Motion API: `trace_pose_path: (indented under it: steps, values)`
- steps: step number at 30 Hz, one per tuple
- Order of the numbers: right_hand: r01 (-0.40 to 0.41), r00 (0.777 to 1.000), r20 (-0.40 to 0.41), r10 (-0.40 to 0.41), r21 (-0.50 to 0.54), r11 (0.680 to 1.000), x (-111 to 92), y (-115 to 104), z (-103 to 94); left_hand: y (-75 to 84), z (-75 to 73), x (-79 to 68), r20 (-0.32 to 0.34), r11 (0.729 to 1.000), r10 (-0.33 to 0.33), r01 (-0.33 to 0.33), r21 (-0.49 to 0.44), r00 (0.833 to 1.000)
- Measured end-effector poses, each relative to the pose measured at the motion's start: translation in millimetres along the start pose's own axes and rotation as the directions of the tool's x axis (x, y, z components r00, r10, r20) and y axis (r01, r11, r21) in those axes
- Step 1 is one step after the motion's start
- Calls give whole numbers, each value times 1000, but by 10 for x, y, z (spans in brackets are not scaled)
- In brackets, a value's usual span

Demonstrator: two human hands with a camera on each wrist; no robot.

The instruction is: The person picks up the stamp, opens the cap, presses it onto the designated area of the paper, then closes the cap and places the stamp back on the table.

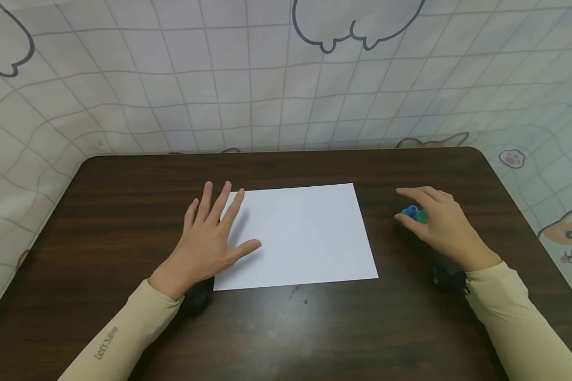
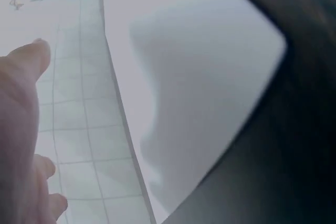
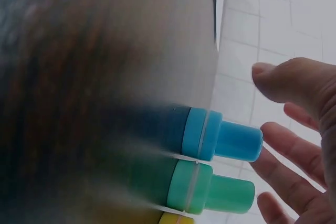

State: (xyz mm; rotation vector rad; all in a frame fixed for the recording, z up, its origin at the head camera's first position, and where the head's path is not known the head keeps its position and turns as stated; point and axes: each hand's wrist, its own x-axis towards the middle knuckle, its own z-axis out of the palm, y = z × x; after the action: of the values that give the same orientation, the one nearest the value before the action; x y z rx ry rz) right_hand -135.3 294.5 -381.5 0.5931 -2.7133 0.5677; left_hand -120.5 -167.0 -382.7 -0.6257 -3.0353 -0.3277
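A plain white sheet of paper (image 1: 305, 238) lies flat on the dark wooden table. Over its left edge hovers my left hand (image 1: 202, 248), fingers spread, its shadow falling on the sheet. My right hand (image 1: 438, 219) is to the right of the paper, thumb and fingers apart and bent toward a blue marker-like cylinder (image 3: 231, 140) and a green one (image 3: 220, 190). These two stand side by side with narrow tops, their upper ends close to the fingertips in the right wrist view. A bit of a yellow one (image 3: 176, 219) shows at that view's bottom edge.
The brown table (image 1: 286, 328) has rounded far corners. Behind it and at both sides hangs a white grid-patterned cloth (image 1: 267, 79) with cartoon animals. Dark wrist-worn devices sit under both wrists, the right one (image 1: 448, 278) near the table surface.
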Motion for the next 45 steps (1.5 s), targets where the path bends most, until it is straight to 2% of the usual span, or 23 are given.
trace_pose_path:
  steps: [7, 12, 20, 26, 33, 41, 45]
  values:
    - [-4, 1000, 13, 4, -10, 1000, -11, -13, -9, 27, 60, -13, 103, 1000, 0, 0, -1, 995]
    - [-7, 1000, 28, 7, -13, 1000, -22, -27, -7, 32, 86, -36, 163, 1000, 23, -20, -17, 986]
    - [17, 1000, 22, -17, -25, 1000, -33, -33, -22, 35, 98, -85, 227, 997, 61, -49, -61, 972]
    - [8, 999, 44, -7, -24, 1000, -27, -35, -34, 45, 91, -103, 232, 997, 63, -51, -59, 971]
    - [-70, 993, 96, 74, -43, 997, -57, -29, -85, 46, 71, -119, 234, 996, 74, -61, -61, 970]
    - [-68, 989, 128, 74, -51, 996, -67, -33, -126, 39, 66, -137, 233, 995, 79, -64, -71, 969]
    - [-97, 982, 155, 104, -51, 994, -48, -38, -125, 33, 75, -144, 233, 996, 76, -61, -70, 970]
